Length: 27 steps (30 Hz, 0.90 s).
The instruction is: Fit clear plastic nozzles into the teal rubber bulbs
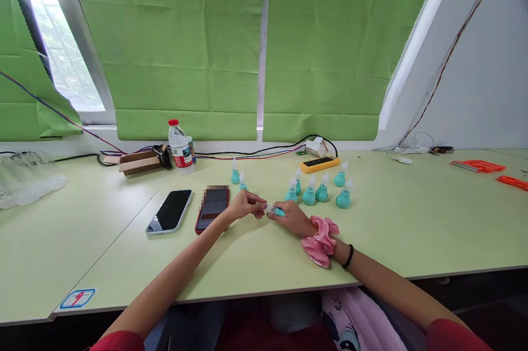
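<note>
One pile of clear things (28,177) lies at the far left, cut off by the edge; its pieces overlap too much to count. Near the table (107,263)'s front edge is one label (77,299) with a red mark. Farther back are one open box (139,164), a dark coil of cable (162,156) by it, and one red-capped bottle (180,153), which mostly hides a can (191,148). Three green blinds (165,54) hang behind, the leftmost cut off.

Two phones (170,212) lie flat, the right one partly pixelated and its lower edge behind the left arm. Just beyond the left hand (246,205) stand two bulbs (235,176), turquoise with clear tips; the hand covers the nearer one's base. The left hand's fingertips are pinched at the clear tip of one more bulb, low over the table between the hands. The right hand (292,218) is closed around this bulb's turquoise body, hiding most of it. On the right wrist are one pink scrunchie (320,241) and one black band (348,256).

Beyond the right hand stand six bulbs (343,198), one partly behind another. Behind them lies one yellow power strip (319,164). Two orange tools (484,166) lie far right, the nearer cut off.
</note>
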Tool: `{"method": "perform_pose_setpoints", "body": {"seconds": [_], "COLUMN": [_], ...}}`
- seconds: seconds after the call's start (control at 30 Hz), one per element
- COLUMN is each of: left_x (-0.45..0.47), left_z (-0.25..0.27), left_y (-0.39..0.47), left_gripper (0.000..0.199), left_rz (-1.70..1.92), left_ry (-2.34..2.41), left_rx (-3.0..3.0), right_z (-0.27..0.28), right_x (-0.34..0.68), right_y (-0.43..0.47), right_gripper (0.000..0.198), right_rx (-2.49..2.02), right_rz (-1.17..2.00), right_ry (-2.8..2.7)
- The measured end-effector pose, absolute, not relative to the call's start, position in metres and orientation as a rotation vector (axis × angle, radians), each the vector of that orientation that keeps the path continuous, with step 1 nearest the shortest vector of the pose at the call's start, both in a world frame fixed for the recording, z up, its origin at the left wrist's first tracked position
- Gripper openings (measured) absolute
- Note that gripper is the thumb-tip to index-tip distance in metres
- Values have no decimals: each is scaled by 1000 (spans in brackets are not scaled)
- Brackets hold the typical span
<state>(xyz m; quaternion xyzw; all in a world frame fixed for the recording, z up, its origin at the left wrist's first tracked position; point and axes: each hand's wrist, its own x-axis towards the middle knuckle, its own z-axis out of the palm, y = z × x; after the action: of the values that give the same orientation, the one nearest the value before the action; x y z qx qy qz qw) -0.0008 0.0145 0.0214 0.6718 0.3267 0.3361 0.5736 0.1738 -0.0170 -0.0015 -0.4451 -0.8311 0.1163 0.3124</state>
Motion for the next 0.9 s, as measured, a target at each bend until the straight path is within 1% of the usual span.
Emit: {"method": "perform_pose_setpoints", "body": {"seconds": [0.2, 0.4, 0.47, 0.57, 0.67, 0.77, 0.9], "left_x": [-4, -4, -1, 5, 11, 15, 11], "left_z": [22, 24, 25, 23, 18, 14, 20], "left_y": [16, 15, 13, 8, 5, 4, 6], "left_gripper": [39, 39, 39, 41, 44, 42, 37], "left_rz": [775, 788, 848, 958, 964, 975, 1050], "left_ry": [722, 726, 740, 748, 734, 738, 788], "left_rx": [1567, 1638, 1662, 1664, 1692, 1759, 1858], "right_z": [4, 6, 4, 3, 0, -2, -2], "right_x": [172, 169, 167, 165, 163, 162, 163], "right_y": [-17, -15, -14, -13, -13, -14, -19], "right_gripper": [29, 35, 35, 35, 29, 24, 22], "right_rx": [-1097, -1035, -1007, -980, -949, -939, -1000], "right_rz": [781, 1164, 1237, 1141, 979, 845, 501], "right_ry": [-2066, -1904, -1839, -1807, -1807, -1808, -1801]}}
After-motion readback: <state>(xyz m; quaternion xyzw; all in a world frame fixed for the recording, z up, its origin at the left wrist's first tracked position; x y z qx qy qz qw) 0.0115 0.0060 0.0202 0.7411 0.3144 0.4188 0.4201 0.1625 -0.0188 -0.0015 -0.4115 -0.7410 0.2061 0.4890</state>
